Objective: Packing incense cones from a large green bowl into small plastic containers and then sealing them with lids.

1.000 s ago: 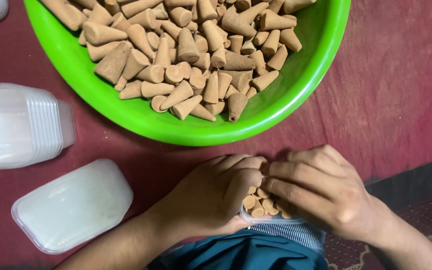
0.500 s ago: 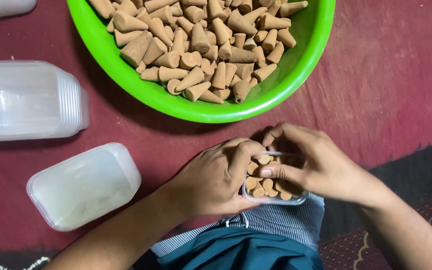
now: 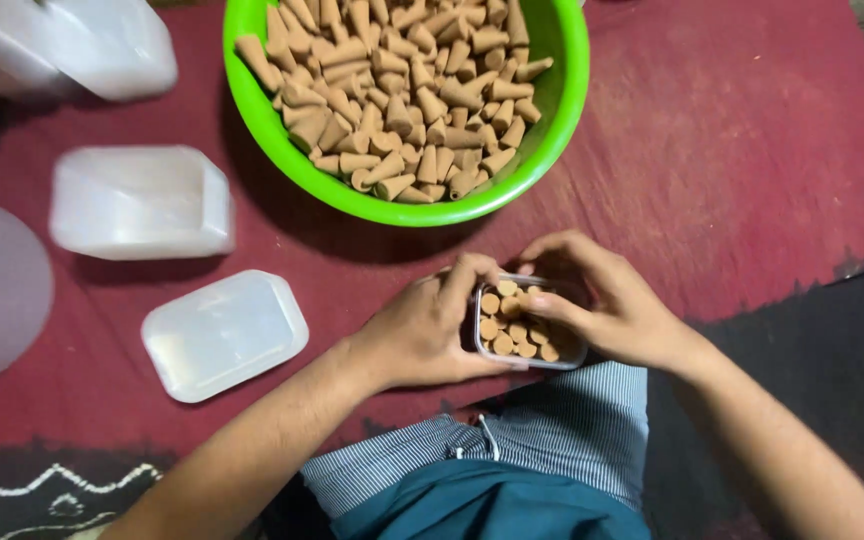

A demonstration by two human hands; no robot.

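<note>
Since half a second ago, view pulled back; we steady the small clear box (image 3: 530,325) mid-frame, left hand (image 3: 430,330) wrapped closed around it, right hand (image 3: 607,305) fingers curled, pressing cones (image 3: 514,322) upright and snug.

Soft even light, mostly sharp

Single head-worn camera, looking steeply down from above, close range over the hands (image 3: 522,320), red mat (image 3: 752,150) ahead, green bowl (image 3: 552,150) at top edge, lap at bottom
</note>
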